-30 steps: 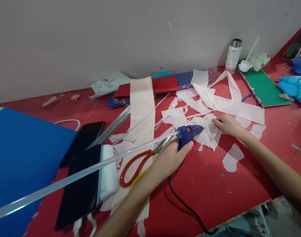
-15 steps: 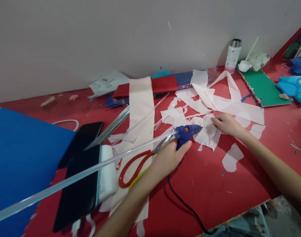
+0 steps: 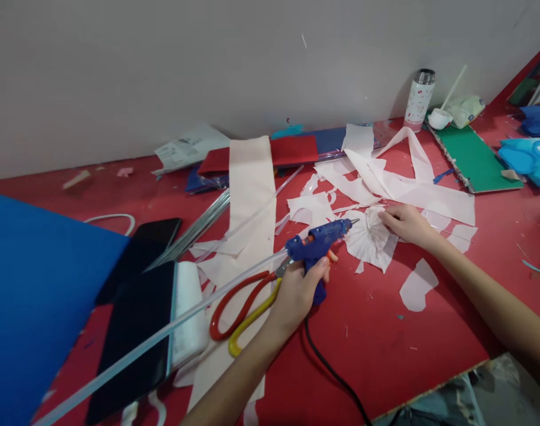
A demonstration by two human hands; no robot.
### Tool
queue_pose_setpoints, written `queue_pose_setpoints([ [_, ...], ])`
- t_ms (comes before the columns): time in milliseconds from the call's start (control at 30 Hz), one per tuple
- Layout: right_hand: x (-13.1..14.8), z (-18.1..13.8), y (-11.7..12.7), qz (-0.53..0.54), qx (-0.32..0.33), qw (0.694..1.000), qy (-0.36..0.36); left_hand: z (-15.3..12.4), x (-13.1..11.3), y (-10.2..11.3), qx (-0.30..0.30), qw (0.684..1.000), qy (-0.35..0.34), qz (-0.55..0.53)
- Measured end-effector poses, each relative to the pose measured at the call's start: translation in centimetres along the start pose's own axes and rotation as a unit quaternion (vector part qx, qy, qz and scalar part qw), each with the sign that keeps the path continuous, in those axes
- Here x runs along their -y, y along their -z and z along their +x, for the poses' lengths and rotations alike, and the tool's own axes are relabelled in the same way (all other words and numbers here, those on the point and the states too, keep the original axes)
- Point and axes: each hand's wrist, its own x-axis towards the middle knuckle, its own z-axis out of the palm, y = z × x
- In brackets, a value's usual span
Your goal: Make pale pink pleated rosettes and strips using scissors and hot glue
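Left hand (image 3: 298, 290) wraps a blue plastic glue gun (image 3: 318, 241), metal nozzle (image 3: 354, 221) by the left edge of a pleated whitish fabric-like piece (image 3: 371, 244) on the red counter (image 3: 353, 337); right hand (image 3: 406, 223) pinches that piece. Gluing seems in hand; more would call for steady aim.

Head view — forward, downward, near table (image 3: 411, 334)

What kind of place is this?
It looks like a craft workspace, maybe a workshop. There's a blue glue gun, scissors with red and yellow handles, and cut white scraps scattered across the red table.
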Motion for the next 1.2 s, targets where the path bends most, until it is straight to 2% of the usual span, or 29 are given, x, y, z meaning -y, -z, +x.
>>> queue_pose_setpoints([
  [133, -0.2, -0.4, 0.0, 0.024, -0.016, 1.0, 0.01, -0.2, 1.0, -0.2, -0.006, 0.999, 0.007, -0.053],
  [567, -0.3, -1.0, -0.4, -0.001, -0.04, 0.999, 0.037, -1.2, 0.0, -0.4, -0.035, 0.999, 0.025, 0.007],
  [800, -0.4, -1.2, -0.6, -0.01, -0.05, 0.997, 0.055, -1.1, -0.5, -0.4, -0.033, 0.999, 0.031, -0.001],
  [1200, -0.5, -1.2, -0.7, -0.019, -0.048, 0.997, 0.055, -1.2, -0.2, -0.4, -0.037, 0.999, 0.025, 0.016],
])
